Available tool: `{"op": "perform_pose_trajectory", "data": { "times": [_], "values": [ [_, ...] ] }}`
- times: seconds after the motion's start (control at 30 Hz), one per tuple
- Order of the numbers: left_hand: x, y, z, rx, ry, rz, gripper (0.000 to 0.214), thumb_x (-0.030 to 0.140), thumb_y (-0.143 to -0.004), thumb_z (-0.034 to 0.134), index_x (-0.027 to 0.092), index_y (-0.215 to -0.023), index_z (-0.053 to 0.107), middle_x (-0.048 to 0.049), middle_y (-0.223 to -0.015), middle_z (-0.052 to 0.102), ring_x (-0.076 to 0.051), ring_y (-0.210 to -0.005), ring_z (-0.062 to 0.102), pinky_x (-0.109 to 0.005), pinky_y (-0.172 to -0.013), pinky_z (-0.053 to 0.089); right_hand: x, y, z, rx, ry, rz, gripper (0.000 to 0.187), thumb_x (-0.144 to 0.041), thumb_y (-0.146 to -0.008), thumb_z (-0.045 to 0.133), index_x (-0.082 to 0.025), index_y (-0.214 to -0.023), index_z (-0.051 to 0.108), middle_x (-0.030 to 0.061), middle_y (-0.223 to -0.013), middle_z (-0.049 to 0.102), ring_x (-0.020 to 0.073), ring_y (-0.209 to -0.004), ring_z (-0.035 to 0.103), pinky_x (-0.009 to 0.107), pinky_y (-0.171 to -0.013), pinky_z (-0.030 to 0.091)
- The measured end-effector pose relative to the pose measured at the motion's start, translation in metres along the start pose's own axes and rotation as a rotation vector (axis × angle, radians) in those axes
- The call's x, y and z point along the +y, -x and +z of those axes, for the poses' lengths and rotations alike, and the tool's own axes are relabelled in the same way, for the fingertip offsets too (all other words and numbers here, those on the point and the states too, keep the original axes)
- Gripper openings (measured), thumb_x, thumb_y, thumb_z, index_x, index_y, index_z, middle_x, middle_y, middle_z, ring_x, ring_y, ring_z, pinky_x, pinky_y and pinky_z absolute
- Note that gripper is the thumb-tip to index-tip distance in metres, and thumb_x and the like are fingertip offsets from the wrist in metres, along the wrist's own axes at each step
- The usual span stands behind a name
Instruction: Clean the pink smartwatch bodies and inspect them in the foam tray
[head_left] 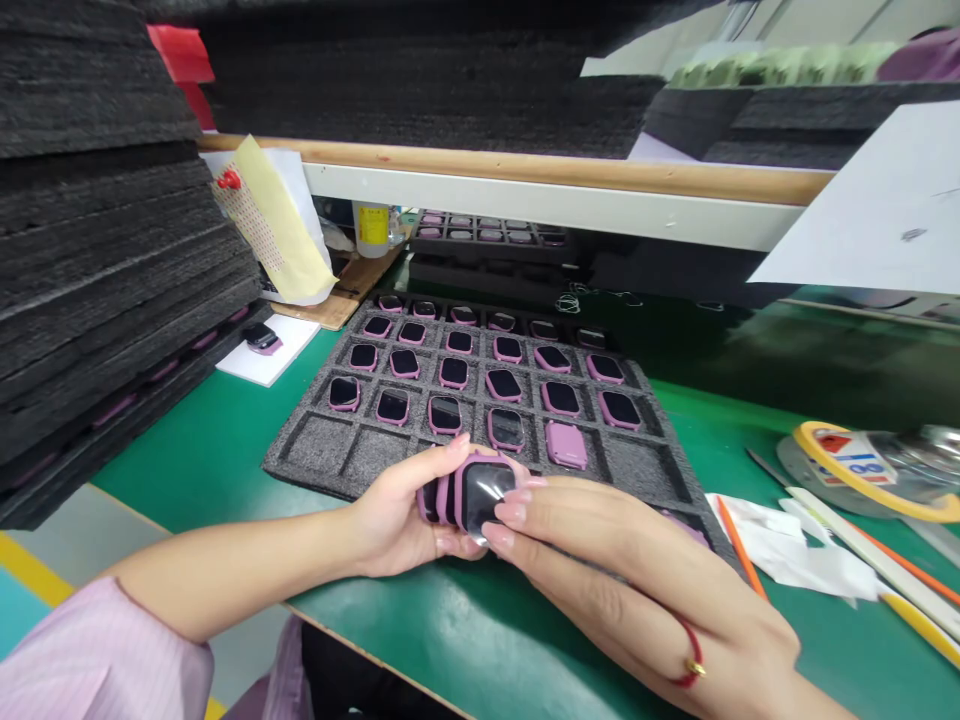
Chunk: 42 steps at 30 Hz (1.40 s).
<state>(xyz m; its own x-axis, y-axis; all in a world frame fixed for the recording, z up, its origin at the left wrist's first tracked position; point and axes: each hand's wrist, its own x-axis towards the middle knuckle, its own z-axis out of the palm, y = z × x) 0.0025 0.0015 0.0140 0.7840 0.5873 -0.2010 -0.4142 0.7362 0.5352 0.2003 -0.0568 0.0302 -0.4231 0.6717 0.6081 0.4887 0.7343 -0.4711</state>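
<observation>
My left hand (405, 515) is wrapped round several purple-framed smartwatch cases without straps, stacked face to back. The front smartwatch (480, 490) shows its shiny black screen, and a clear film seems to reach past its lower edge. Fingertips of my right hand (600, 550) are pressed together at the right side of that screen; its thumb is hidden. Just beyond both hands lies a grey foam tray (315, 440) with rows of compartments, most holding a watch case screen up. One purple case (565, 444) there lies back side up.
Stacks of black foam trays (97, 250) rise at the left. A shelf (525, 195) crosses above the tray. At the left, a watch lies on a white pad (270, 350). Right of the tray are a tape roll (877, 470), white tissue (802, 550) and slim tools.
</observation>
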Motion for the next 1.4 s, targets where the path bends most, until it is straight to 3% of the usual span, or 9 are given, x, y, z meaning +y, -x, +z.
{"op": "perform_pose_trajectory", "data": {
  "times": [0.23,0.37,0.57,0.7,0.87,1.0,1.1,1.23,1.4],
  "values": [
    [-0.004,0.000,0.000,0.072,-0.106,0.078,0.050,0.060,-0.073,0.081,0.013,-0.083,0.065,0.0037,-0.062,0.052,-0.002,-0.044,0.035,-0.015,-0.040,0.020,0.006,-0.018,0.009,0.024,0.116,-0.229,0.044,-0.015,-0.088,0.071,-0.028,-0.128,0.060,0.0030,-0.098,0.078,0.0226,-0.088,0.074,0.041,-0.080,0.063],
    [-0.009,-0.002,-0.002,0.021,-0.272,0.136,0.052,0.063,-0.076,0.076,0.014,-0.082,0.062,0.0055,-0.058,0.049,-0.001,-0.041,0.028,-0.018,-0.040,0.017,0.005,-0.020,0.019,0.034,0.090,-0.019,0.061,-0.041,-0.087,0.076,-0.019,-0.138,0.052,0.0021,-0.080,0.066,0.0178,-0.070,0.062,0.034,-0.063,0.056],
    [-0.008,-0.002,-0.001,0.070,-0.198,0.135,0.050,0.061,-0.075,0.078,0.014,-0.082,0.061,0.0039,-0.060,0.053,-0.002,-0.041,0.033,-0.017,-0.038,0.017,0.007,-0.018,0.015,0.060,-0.027,0.069,0.050,-0.027,-0.083,0.079,-0.024,-0.128,0.056,0.0029,-0.094,0.068,0.0177,-0.080,0.064,0.031,-0.070,0.058],
    [-0.003,0.000,0.000,0.082,-0.137,0.093,0.051,0.060,-0.072,0.081,0.013,-0.086,0.066,0.0025,-0.062,0.057,-0.002,-0.040,0.033,-0.017,-0.038,0.016,0.010,-0.020,0.011,0.061,-0.008,0.040,0.054,-0.029,-0.082,0.081,-0.025,-0.129,0.054,0.0058,-0.108,0.071,0.0205,-0.092,0.067,0.036,-0.085,0.059],
    [-0.003,0.001,0.000,0.063,-0.180,0.037,0.054,0.060,-0.073,0.080,0.011,-0.093,0.068,-0.0031,-0.075,0.066,-0.001,-0.041,0.035,-0.018,-0.039,0.018,0.010,-0.023,0.011,0.026,0.039,-0.026,0.051,-0.026,-0.084,0.078,-0.021,-0.129,0.055,0.0085,-0.111,0.071,0.0215,-0.099,0.068,0.036,-0.085,0.058],
    [-0.003,-0.001,-0.001,0.073,-0.156,0.058,0.043,0.049,-0.074,0.084,0.013,-0.084,0.063,0.0010,-0.065,0.061,-0.002,-0.043,0.040,-0.016,-0.041,0.019,0.021,-0.025,-0.003,0.030,0.184,-0.048,0.044,-0.027,-0.083,0.076,-0.019,-0.123,0.059,0.0101,-0.108,0.073,0.0242,-0.097,0.070,0.041,-0.086,0.057],
    [0.000,-0.002,0.000,0.139,-0.115,0.088,0.038,0.040,-0.072,0.086,0.014,-0.083,0.061,-0.0043,-0.076,0.071,-0.002,-0.044,0.046,-0.015,-0.041,0.022,0.046,-0.018,-0.024,0.062,0.326,0.093,0.035,-0.035,-0.084,0.073,-0.021,-0.115,0.063,0.0093,-0.103,0.075,0.0265,-0.091,0.072,0.043,-0.082,0.059],
    [0.004,-0.001,0.002,0.194,-0.084,0.134,0.036,0.045,-0.077,0.079,0.014,-0.082,0.062,-0.0075,-0.075,0.075,-0.004,-0.039,0.046,-0.017,-0.040,0.024,0.089,0.013,-0.053,0.043,0.445,0.321,0.036,-0.050,-0.086,0.068,-0.023,-0.110,0.068,0.0095,-0.099,0.075,0.0303,-0.086,0.073,0.050,-0.080,0.061],
    [0.001,0.003,0.004,0.133,-0.189,0.117,0.039,0.051,-0.085,0.070,0.013,-0.077,0.062,-0.0043,-0.072,0.070,-0.001,-0.036,0.038,-0.019,-0.042,0.021,0.118,0.048,-0.073,-0.131,0.394,0.449,0.039,-0.054,-0.090,0.061,-0.027,-0.116,0.072,0.0098,-0.123,0.073,0.0356,-0.112,0.069,0.060,-0.093,0.058]
  ]
}}
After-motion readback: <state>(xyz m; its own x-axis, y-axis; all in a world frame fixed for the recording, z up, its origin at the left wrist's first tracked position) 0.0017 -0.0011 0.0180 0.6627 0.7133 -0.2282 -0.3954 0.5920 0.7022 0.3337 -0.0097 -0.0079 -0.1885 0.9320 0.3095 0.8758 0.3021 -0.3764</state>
